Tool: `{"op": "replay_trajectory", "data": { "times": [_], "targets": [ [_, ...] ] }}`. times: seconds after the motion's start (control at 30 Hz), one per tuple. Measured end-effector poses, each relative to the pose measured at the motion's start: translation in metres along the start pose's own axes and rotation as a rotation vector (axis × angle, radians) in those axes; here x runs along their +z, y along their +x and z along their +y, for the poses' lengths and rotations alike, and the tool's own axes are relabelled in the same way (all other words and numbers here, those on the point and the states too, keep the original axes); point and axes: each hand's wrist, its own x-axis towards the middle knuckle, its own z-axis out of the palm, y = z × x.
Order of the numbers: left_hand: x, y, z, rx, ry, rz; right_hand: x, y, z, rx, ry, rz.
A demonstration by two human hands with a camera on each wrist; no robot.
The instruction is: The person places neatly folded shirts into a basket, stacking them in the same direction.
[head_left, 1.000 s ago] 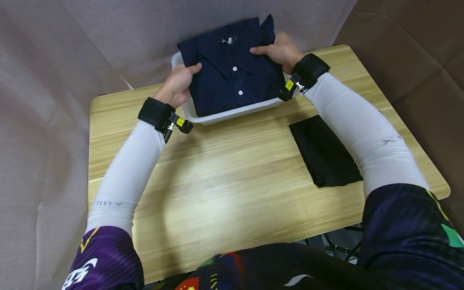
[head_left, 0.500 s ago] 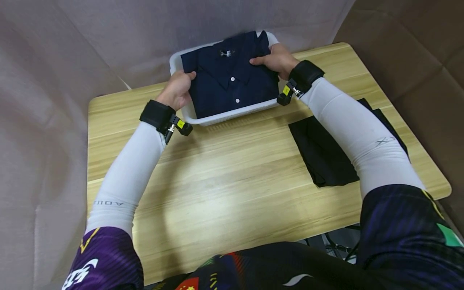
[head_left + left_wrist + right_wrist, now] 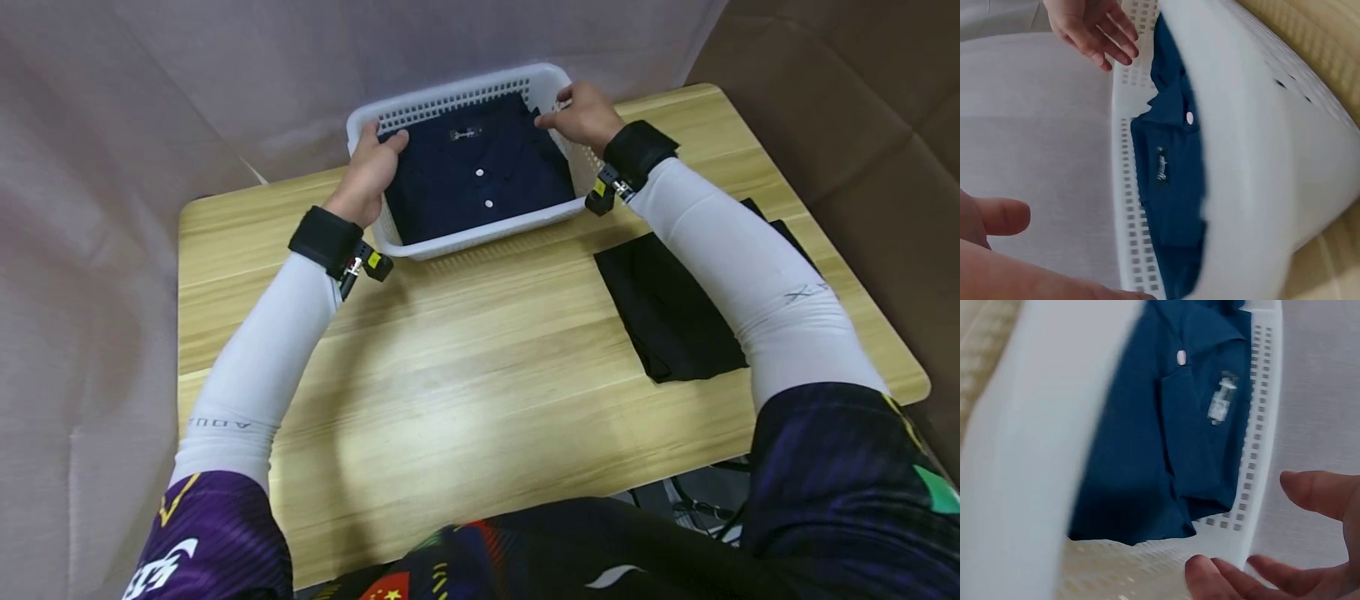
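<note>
A folded navy button-up shirt lies inside a white plastic basket at the table's far side, its collar label and white buttons facing up. My left hand is at the basket's left end, thumb apart from the fingers and nothing held. Over the right end is my right hand, its fingers spread and apart from the cloth. In the right wrist view, the thumb and fingers of the right hand are parted beside the perforated wall. The left wrist view shows the shirt low within the basket walls.
A folded black garment lies on the right of the wooden table, partly under my right forearm. Grey cloth hangs right behind the basket, and brown cloth stands at the right. Cables show below the front edge.
The navy shirt has gone down into the basket, and its far rim now shows. Both hands have let go of the shirt and moved off it toward the basket's ends.
</note>
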Motion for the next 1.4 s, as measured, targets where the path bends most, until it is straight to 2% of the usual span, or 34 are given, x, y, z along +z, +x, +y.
{"op": "replay_trajectory", "data": {
  "times": [0.1,0.37,0.63,0.93,1.4],
  "targets": [
    [0.001,-0.003,0.004,0.028,0.039,-0.003,-0.005,-0.004,-0.003,-0.038,0.013,0.029],
    [0.006,-0.009,0.01,0.063,0.017,-0.006,-0.018,-0.015,-0.005,-0.077,0.139,0.041],
    [0.012,-0.024,0.015,0.077,-0.023,-0.054,-0.033,-0.029,0.001,-0.076,0.124,0.062],
    [0.025,-0.037,0.016,0.09,0.021,-0.112,-0.043,-0.041,0.008,-0.083,0.062,0.089],
    [0.055,-0.064,0.016,0.19,0.044,-0.22,-0.069,-0.06,0.035,-0.058,0.061,0.131]
  ]
}}
